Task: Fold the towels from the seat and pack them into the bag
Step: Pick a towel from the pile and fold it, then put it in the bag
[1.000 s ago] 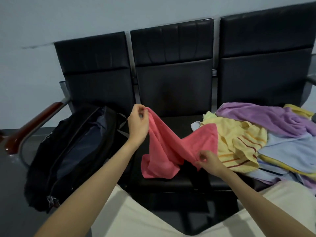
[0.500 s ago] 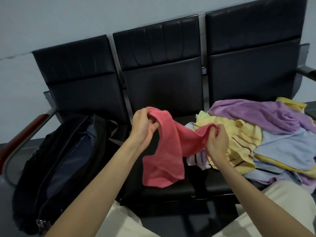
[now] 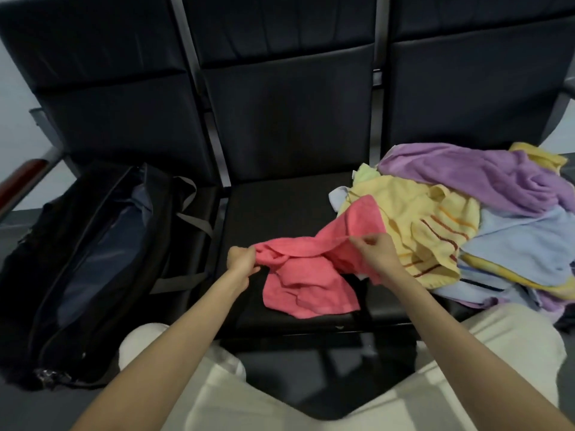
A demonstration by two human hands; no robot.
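Pink towel (image 3: 311, 284) bunched between both hands, corners hidden.

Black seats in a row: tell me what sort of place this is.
Probably a waiting area, as in a station or clinic. The padded seats are joined in one row on a shared frame, an armrest ends the row, and the wall behind is bare.

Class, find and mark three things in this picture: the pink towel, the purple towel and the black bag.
pink towel (image 3: 311, 290): head view, on the crumpled lower part lying on the seat.
purple towel (image 3: 473, 175): head view, on its broad top fold.
black bag (image 3: 102, 253): head view, on the lining inside its open mouth.
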